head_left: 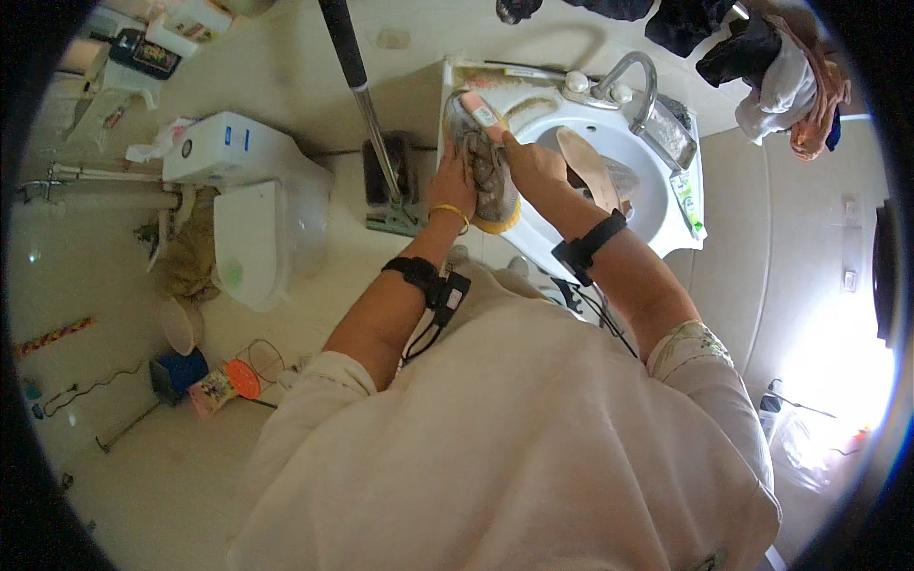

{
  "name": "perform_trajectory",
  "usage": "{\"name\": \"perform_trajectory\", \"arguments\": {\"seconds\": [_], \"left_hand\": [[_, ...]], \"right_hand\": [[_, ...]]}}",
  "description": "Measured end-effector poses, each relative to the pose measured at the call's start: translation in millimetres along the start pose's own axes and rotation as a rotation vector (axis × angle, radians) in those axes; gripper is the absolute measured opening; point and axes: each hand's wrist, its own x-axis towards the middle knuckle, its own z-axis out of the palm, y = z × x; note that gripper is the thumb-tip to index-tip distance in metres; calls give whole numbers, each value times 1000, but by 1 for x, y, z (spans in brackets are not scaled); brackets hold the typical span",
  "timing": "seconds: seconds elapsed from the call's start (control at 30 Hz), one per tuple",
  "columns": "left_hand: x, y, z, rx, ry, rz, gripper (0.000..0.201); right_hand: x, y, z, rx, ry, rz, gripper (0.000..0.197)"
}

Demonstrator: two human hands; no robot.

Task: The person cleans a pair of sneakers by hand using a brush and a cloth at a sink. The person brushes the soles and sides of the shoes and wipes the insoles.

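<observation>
A grey lace-up shoe [495, 195] with a yellowish sole edge is held upright over the left side of the white washbasin [657, 228]. My left hand [455, 181] grips its left side, fingers wrapped against the upper. On the right, my right hand [535, 171] is closed at the end of a pale pink oblong piece [483, 114] that lies against the shoe's top; its kind is unclear. A beige insole [586, 162] leans inside the bowl, beside my right wrist. Behind it sits a greyish item, partly hidden.
A curved metal faucet [647, 90] rises behind the bowl, and a green-and-white tube [687, 205] lies on the right rim. Left of the basin stand a long-handled squeegee [376, 133] and a white toilet [252, 228]. Dark and pale cloths [781, 86] hang at upper right.
</observation>
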Motion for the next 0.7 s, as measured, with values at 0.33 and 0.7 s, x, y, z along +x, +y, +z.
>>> {"name": "perform_trajectory", "arguments": {"seconds": [0.33, 0.7], "left_hand": [[2, -14, 12, -242, 131, -23, 34], [34, -24, -1, -574, 183, -69, 30]], "right_hand": [[-59, 1, -12, -153, 32, -113, 35], [-29, 48, 11, 1376, -210, 314, 30]]}}
